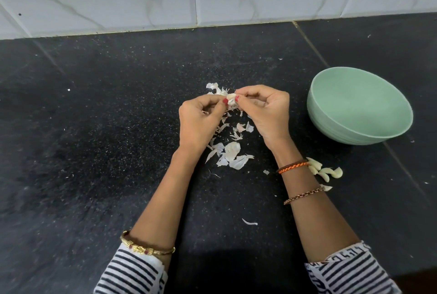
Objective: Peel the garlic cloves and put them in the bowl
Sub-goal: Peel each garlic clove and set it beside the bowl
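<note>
A garlic clove (231, 99) sits just above the centre of the frame, pinched between your two hands, its long axis running roughly up and down the picture. Your left hand (201, 121) grips it from the left with curled fingers; your right hand (264, 114) pinches its upper end from the right, likely tugging at skin. Loose peels (233, 151) lie scattered on the black counter (106, 128) below your hands. The green bowl (359, 109) stands to the right, nearer your right hand. Peeled cloves (325, 170) lie beside your right wrist, lower right, not in the bowl.
</note>
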